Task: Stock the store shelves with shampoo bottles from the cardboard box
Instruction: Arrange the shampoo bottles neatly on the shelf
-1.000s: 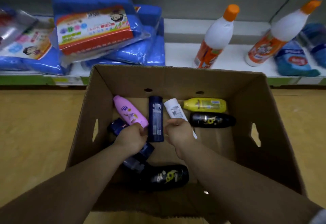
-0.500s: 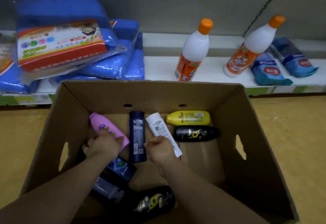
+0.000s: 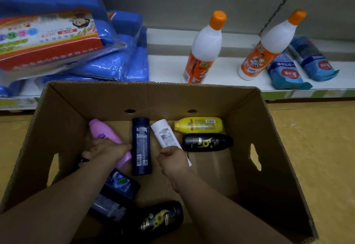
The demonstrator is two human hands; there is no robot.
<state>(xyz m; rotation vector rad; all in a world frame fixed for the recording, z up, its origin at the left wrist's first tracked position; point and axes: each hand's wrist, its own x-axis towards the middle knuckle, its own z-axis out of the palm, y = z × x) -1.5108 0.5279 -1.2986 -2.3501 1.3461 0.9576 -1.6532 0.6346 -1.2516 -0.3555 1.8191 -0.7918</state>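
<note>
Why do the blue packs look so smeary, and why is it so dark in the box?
Head view: the blue packs look blurred and stretched near the wide lens's edge; the cardboard box walls shade its floor, so the nearest black bottle looks dim.

both bare forearms reach forward and down from the bottom edge of the view, drawing a little closer toward the hands. the left forearm [image 3: 57,205] comes in from the lower left, and the left hand [image 3: 109,151] lies back up with its fingers curled round the lower part of the pink bottle [image 3: 101,132]. the right forearm [image 3: 221,211] comes in from the lower right; the right hand [image 3: 173,160], back up with knuckles bent, grips the near end of the white tube [image 3: 165,136]. the hands sit side by side, apart
</note>
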